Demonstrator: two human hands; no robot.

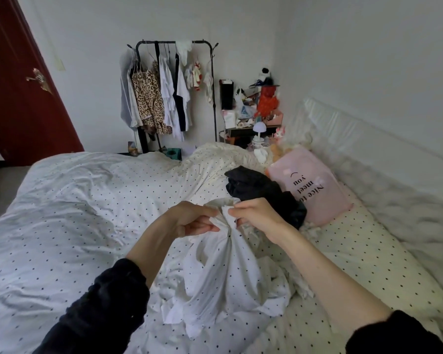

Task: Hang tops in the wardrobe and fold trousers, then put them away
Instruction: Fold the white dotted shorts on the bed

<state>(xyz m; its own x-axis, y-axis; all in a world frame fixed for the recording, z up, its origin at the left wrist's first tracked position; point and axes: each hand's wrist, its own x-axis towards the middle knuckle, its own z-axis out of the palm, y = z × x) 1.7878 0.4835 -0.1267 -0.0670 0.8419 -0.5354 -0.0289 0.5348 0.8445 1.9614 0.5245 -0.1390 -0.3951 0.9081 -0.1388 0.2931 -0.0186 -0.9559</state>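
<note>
A white garment (223, 272) hangs bunched above the polka-dot bed (74, 213), its lower part trailing on the sheet. My left hand (192, 221) pinches its gathered top edge from the left. From the right, my right hand (253, 215) pinches the same bunched edge, close to the left hand. A crumpled black garment (261, 190) lies on the bed just behind my right hand. At the far wall stands a black clothes rack (175, 43) with a leopard-print piece and several white tops hanging on it.
A pink pillow (315, 185) with lettering lies at the right beside the black garment. A cluttered bedside table (251, 111) with a small lamp stands in the corner. A dark red door (18, 85) is at the left. The white headboard (368, 139) runs along the right.
</note>
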